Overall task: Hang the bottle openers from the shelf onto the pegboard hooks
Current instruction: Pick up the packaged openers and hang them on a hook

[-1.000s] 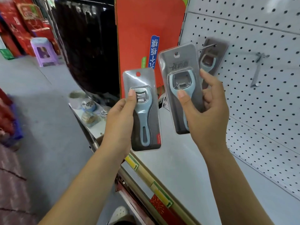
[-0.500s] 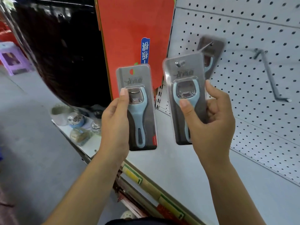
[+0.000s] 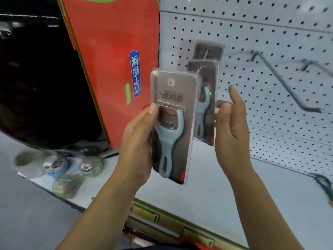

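My left hand (image 3: pixel 137 141) grips a packaged bottle opener (image 3: pixel 173 130), light blue handle on a grey card, upright in front of the pegboard (image 3: pixel 270 33). A second packaged opener (image 3: pixel 205 107) hangs on a pegboard hook behind it, partly hidden by the first. My right hand (image 3: pixel 232 134) is beside that pack's right edge with fingers spread; the thumb is at the edge and not clamped on it. A third pack (image 3: pixel 210 51) hangs further back on the same hook.
An empty long hook (image 3: pixel 288 91) juts from the pegboard to the right, with another (image 3: pixel 310 64) beyond it. The white shelf (image 3: pixel 234 199) lies below. A red cardboard box (image 3: pixel 111 60) stands at left. Tape rolls (image 3: pixel 54 165) sit at the shelf's left end. A green item (image 3: pixel 324 184) lies far right.
My right hand has slid its opener onto the hook and opened its fingers. My left hand with its pack has moved right, toward the pegboard.
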`<state>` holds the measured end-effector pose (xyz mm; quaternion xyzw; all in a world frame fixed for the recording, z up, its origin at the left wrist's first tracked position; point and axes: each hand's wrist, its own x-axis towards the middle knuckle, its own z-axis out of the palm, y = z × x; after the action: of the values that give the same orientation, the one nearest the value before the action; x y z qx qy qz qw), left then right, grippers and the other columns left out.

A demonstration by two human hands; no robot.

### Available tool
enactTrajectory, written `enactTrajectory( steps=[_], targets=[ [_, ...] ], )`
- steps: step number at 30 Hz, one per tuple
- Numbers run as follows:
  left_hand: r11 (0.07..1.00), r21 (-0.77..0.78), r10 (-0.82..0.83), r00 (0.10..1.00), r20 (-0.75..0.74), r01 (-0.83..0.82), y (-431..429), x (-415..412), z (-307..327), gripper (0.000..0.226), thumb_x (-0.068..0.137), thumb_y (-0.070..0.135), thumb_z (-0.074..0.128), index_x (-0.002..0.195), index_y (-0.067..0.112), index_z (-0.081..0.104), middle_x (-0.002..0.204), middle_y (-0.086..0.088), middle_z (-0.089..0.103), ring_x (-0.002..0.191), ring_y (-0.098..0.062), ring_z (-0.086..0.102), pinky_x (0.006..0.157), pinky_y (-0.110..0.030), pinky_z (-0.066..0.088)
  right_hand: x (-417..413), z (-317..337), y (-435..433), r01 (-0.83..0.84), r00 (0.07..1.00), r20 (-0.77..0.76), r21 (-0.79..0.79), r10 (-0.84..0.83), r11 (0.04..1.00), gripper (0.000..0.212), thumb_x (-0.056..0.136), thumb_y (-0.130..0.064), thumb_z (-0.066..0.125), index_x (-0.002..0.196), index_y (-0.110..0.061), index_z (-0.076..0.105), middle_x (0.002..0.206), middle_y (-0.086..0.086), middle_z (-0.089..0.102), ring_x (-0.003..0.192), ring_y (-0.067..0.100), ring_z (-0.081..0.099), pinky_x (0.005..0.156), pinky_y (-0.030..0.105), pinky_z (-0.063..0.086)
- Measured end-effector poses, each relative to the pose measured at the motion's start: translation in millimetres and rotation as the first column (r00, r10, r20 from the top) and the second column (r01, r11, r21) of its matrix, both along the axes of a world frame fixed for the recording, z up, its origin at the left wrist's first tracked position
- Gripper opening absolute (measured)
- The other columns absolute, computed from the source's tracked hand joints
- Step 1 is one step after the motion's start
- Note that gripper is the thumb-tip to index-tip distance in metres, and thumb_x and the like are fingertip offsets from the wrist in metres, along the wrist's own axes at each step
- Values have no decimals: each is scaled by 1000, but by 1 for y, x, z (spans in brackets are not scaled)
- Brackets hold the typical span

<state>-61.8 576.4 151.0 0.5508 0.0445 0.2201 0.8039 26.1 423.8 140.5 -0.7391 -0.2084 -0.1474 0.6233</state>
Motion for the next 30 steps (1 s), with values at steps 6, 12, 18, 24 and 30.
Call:
enactTrajectory(
  steps=[6,12,18,24,30],
  targets=[
    [991,119,-66,996,58,59,-4,15,1,27,96,44,57,88,29,77,96,1,75,94,-15,68,84,-31,57,-18,15,-4,47,997,51,48,-50,998,47,106,-40,31,147,-20,41,126,-6,62,115,10,62,103,45,50],
    [968,234,-115,989,91,91,3,13,1,41,95,44,59,87,5,68,80,4,69,74,-5,62,64,-19,51,-36,37,-2,37,979,193,123,-61,992,45,104,-33,34,135,-6,53,124,2,63,114,14,63,98,42,52],
    [968,239,-89,994,60,72,7,15,0,58,97,45,57,97,-14,56,87,-33,62,76,-22,57,68,-37,49,-39,42,10,35,964,262,42,-45,998,41,103,-29,42,132,-3,55,126,7,63,118,20,62,98,46,51],
    [910,404,-106,994,16,91,20,38,10,47,103,44,51,96,-1,64,92,-27,65,80,-34,61,76,-42,50,-37,43,22,156,910,406,-150,-83,976,35,101,-26,52,129,-7,62,143,10,52,138,22,47,113,30,37],
    [862,495,-185,976,114,106,29,62,44,28,105,23,52,103,0,68,87,-8,73,80,-3,63,70,-21,53,-39,40,28,229,879,460,-176,-126,958,32,99,-25,55,124,-8,66,146,12,49,138,28,43,115,36,34]
  ],
)
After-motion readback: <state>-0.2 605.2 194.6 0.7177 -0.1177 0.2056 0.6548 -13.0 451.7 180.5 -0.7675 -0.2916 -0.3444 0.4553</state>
